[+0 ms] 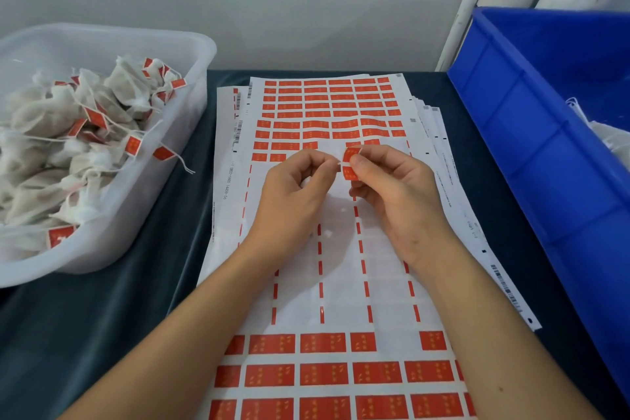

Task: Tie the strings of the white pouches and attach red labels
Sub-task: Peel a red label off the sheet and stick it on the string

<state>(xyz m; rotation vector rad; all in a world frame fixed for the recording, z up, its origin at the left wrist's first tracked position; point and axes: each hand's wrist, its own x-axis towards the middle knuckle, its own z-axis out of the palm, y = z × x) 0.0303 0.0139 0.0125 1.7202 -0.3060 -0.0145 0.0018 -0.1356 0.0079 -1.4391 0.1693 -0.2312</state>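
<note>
My right hand (392, 194) pinches a red label (350, 164) between thumb and fingers, the label bent around a thin white string. My left hand (296, 187) is curled beside it, its fingertips pinching the string just left of the label; a white pouch seems tucked in its palm, mostly hidden. Both hands hover over the label sheets (334, 249), which lie in the middle of the dark table. Several rows of red labels remain at the sheet's far and near ends, with a peeled white band between.
A translucent tub (191, 54) at the left holds several white pouches (68, 133) with red labels on their strings. A blue crate (531, 133) stands at the right with white pouches (610, 133) inside. A grey wall is behind the dark table (102, 300).
</note>
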